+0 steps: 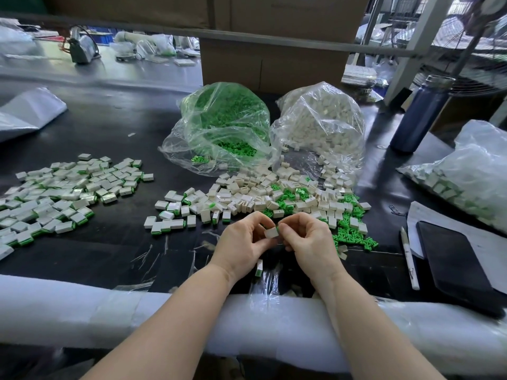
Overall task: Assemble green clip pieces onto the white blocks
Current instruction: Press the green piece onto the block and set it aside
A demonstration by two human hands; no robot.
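My left hand (242, 239) and my right hand (307, 237) meet over the dark table near its front edge. Between their fingertips they pinch one white block (271, 233) with a green clip (277, 229) at its right end. Another assembled block (258, 268) sticks out below my left palm. Just beyond my hands lies a loose heap of white blocks (255, 193) mixed with green clips (348, 229). Assembled blocks (60, 198) are spread at the left, with a smaller group (170, 218) nearer the middle.
A clear bag of green clips (222, 124) and one of white blocks (321, 124) lie open behind the heap. At the right stand a blue bottle (419, 113), another filled bag (472, 174), a black phone (455, 264) and a pen (409, 259). White foam padding (82, 311) lines the front edge.
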